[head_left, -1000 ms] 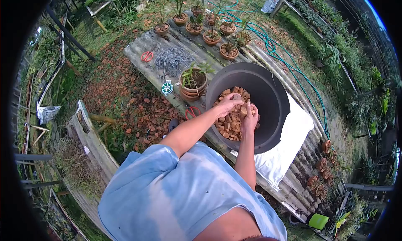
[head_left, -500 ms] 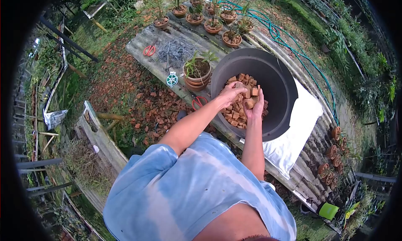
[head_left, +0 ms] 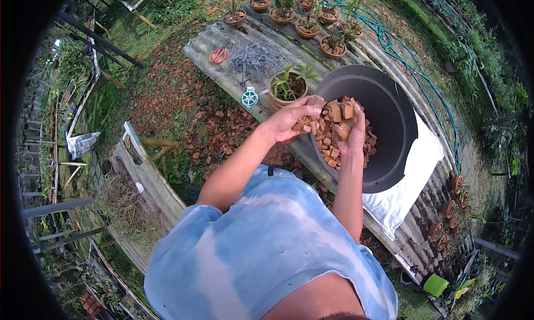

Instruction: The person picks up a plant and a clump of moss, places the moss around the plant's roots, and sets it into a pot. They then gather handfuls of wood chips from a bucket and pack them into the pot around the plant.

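A big dark grey basin (head_left: 389, 97) rests on a corrugated bench and holds a heap of brown terracotta chunks (head_left: 367, 145). My left hand (head_left: 289, 120) and my right hand (head_left: 350, 134) are cupped together above the basin's near rim, lifting a pile of chunks (head_left: 332, 120) between them. Just beyond my left hand stands a clay pot with a small green plant (head_left: 289, 89).
On the corrugated bench (head_left: 222, 47) lie red scissors (head_left: 217, 55), a heap of wire hooks (head_left: 256, 56) and a teal reel (head_left: 250, 98). Several potted plants (head_left: 334, 45) line its far end. A white sack (head_left: 411, 186) lies under the basin; a green hose (head_left: 423, 81) runs behind. Broken shards cover the ground on the left.
Both hands have risen out of the basin with a scoop of chunks and moved left toward the near rim. The camera view has shifted, so the bench sits further right.
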### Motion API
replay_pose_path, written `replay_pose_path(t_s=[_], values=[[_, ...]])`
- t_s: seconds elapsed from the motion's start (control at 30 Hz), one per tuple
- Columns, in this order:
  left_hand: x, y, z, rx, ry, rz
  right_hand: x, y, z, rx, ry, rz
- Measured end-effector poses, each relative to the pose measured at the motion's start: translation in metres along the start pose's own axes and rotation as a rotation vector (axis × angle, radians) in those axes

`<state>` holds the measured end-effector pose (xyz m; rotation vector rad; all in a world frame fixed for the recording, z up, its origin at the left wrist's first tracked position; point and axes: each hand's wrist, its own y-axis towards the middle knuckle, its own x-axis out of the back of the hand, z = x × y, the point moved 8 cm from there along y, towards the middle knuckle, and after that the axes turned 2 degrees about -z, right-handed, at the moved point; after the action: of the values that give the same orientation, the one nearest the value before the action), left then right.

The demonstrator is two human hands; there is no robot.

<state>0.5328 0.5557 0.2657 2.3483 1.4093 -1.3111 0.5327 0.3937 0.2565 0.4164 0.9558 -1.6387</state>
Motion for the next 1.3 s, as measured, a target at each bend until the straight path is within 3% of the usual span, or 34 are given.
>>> replay_pose_path(t_s=[0.1,0.23,0.4,0.63,0.73,0.8,1.1,1.23,1.3], values=[[0.034,-0.036,-0.038,0.008,-0.100,0.022,-0.021,0.007,-0.021,-0.036,-0.028,0.037],[0.110,-0.066,-0.083,-0.030,-0.155,-0.011,-0.035,0.013,-0.041,0.016,-0.296,-0.104],[0.226,-0.034,-0.116,-0.030,-0.026,-0.288,-0.044,0.035,-0.071,0.092,-0.521,-0.211],[0.228,0.071,-0.144,-0.076,0.359,-0.219,-0.046,0.042,-0.089,0.344,-0.445,-0.481],[0.208,0.104,-0.146,-0.049,0.592,-0.204,-0.050,0.030,-0.096,0.332,-0.461,-0.531],[0.211,0.134,-0.138,-0.134,0.755,-0.188,-0.052,0.026,-0.098,0.336,-0.463,-0.549],[0.195,0.141,-0.117,-0.353,1.151,-0.141,-0.049,0.029,-0.121,0.332,-0.476,-0.533],[0.188,0.135,-0.124,-0.435,1.348,-0.331,-0.051,0.026,-0.115,0.379,-0.468,-0.562],[0.195,0.137,-0.120,-0.337,1.352,-0.319,-0.052,0.028,-0.115,0.355,-0.440,-0.543]])
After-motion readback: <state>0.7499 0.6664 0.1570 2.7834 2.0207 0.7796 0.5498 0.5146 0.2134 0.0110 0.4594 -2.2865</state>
